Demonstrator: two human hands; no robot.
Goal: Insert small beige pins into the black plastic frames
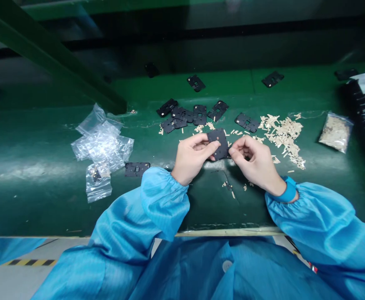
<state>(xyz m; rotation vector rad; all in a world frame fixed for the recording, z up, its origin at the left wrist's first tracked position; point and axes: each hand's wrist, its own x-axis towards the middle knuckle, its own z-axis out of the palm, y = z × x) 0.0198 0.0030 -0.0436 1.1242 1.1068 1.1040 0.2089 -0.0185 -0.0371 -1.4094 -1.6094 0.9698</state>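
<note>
My left hand (195, 156) grips a flat black plastic plate (220, 143) with small holes, thumb on its face and fingers behind. The plate is tilted up above the green bench. Just off its right edge, my right hand (253, 160) is closed in a pinch; a small dark bit shows at the fingertips, too small to name. Beyond the hands lie more black plates, among them one by itself (246, 122) and an overlapping group (182, 114). Small cream-coloured strips are scattered around them, with a larger pile (284, 133) to the right.
Clear plastic zip bags (103, 139) lie heaped at left, near a single black plate (137, 169). At right are a bag of cream pieces (336, 132) and a black tray (363, 121). A green post (60, 62) rises at the back left.
</note>
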